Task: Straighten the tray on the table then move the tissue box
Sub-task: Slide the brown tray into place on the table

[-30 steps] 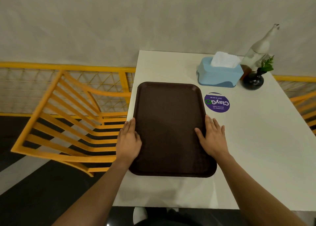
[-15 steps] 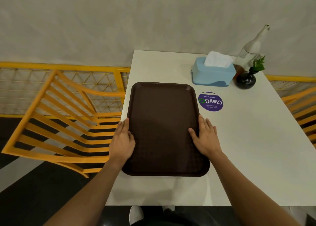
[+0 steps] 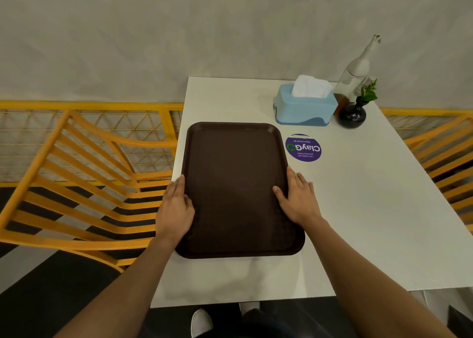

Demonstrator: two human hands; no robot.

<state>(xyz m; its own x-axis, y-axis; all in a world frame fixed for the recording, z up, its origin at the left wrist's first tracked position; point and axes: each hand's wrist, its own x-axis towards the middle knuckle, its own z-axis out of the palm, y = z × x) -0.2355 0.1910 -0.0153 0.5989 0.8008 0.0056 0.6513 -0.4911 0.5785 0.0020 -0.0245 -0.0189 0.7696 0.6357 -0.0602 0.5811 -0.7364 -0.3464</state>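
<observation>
A dark brown tray (image 3: 235, 163) lies flat on the white table (image 3: 358, 222), along its left edge, long side running away from me. My left hand (image 3: 175, 207) grips the tray's left rim, thumb on the inside. My right hand (image 3: 298, 198) grips the right rim the same way. A light blue tissue box (image 3: 303, 107) with white tissue sticking up stands at the back of the table, beyond the tray's far right corner and apart from it.
A clear glass bottle (image 3: 358, 68) and a small black vase with a green sprig (image 3: 352, 113) stand right of the tissue box. A round purple sticker (image 3: 303, 148) lies beside the tray. Yellow chairs (image 3: 76, 184) and a yellow railing flank the table.
Both hands have stayed on the tray's rims. The tray has turned slightly and now lies more square with the table's left edge. The view has shifted a little.
</observation>
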